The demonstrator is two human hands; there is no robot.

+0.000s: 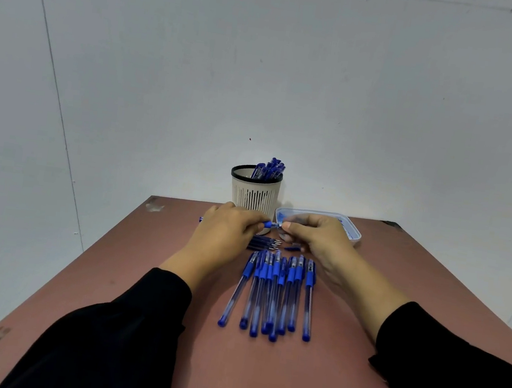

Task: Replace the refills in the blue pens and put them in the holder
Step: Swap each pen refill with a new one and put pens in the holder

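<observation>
no text, label or number can be read on the pens (271, 292) or holder (254, 195).

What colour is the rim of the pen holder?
Black, on a white slotted pen holder; its rim shows best in the head view, the only view.

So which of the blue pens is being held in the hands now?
The pen held level above the table between the left hand and right hand; the others lie in a row or stand in the holder.
</observation>
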